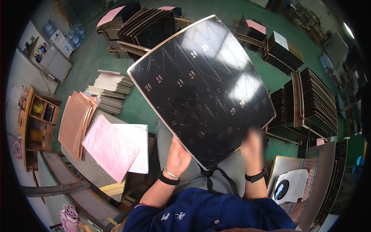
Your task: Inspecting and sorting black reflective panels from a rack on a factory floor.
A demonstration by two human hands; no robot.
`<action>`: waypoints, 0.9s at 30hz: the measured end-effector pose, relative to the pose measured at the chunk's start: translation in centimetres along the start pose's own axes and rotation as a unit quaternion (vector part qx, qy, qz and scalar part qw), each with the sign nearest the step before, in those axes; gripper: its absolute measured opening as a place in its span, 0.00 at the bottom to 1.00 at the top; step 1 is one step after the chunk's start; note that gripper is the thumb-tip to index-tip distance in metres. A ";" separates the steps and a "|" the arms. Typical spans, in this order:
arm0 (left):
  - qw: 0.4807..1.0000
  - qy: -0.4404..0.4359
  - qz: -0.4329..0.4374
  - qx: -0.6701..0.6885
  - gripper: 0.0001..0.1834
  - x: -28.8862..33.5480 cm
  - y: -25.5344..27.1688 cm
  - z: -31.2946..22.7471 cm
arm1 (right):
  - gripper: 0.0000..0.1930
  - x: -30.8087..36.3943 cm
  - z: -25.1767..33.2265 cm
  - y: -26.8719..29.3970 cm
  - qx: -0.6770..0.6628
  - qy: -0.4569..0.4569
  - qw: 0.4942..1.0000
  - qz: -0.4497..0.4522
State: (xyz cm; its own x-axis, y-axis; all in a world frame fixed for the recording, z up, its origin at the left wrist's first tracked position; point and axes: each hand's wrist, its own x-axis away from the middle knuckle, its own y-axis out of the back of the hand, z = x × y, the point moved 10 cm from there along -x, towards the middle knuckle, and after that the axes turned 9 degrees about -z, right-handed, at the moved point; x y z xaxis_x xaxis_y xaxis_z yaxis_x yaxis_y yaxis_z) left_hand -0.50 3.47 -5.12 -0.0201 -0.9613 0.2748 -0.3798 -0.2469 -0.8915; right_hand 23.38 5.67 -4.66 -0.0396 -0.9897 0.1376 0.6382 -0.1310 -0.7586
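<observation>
A large, glossy black circuit board panel is tilted above my lap, its face toward me. Faint trace lines and small groups of copper-coloured pads show across it, and bright light reflects off its upper right half. My left hand grips the lower left edge, with its fingers hidden behind the panel. At the lower right edge my right hand holds the same panel. That hand is partly smeared, and its fingertips cannot be seen clearly.
To the left, a pink sheet and white paper lie on a table beside copper-coloured sheets. Behind these is a stack of grey boards. Racks of dark panels stand right and at the back. A tray-like rack holds paper.
</observation>
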 end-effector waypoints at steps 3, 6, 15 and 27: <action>0.999 -0.007 -0.009 -0.052 0.23 -0.7 0.6 -0.4 | 0.26 0.6 0.1 0.8 0.003 -0.010 1.000 -0.010; 0.995 -0.007 0.002 -0.096 0.26 -1.1 1.2 -1.8 | 0.25 0.1 3.4 4.0 0.003 0.004 1.000 -0.020; 0.979 -0.020 -0.032 -0.199 0.25 -1.4 3.7 -3.2 | 0.27 1.3 5.2 2.9 0.259 0.003 0.966 0.001; 0.972 0.019 -0.064 -0.224 0.24 -1.9 4.0 -2.4 | 0.27 1.1 3.8 4.1 0.272 -0.063 0.958 -0.066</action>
State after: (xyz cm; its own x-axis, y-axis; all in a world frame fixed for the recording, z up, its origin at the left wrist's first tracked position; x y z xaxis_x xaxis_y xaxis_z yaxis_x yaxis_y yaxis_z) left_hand -4.25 4.57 -8.36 0.0228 -0.9185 0.3947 -0.7462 -0.2784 -0.6047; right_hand 28.81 4.26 -5.18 -0.0772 -0.9472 0.3112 0.9415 -0.1720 -0.2900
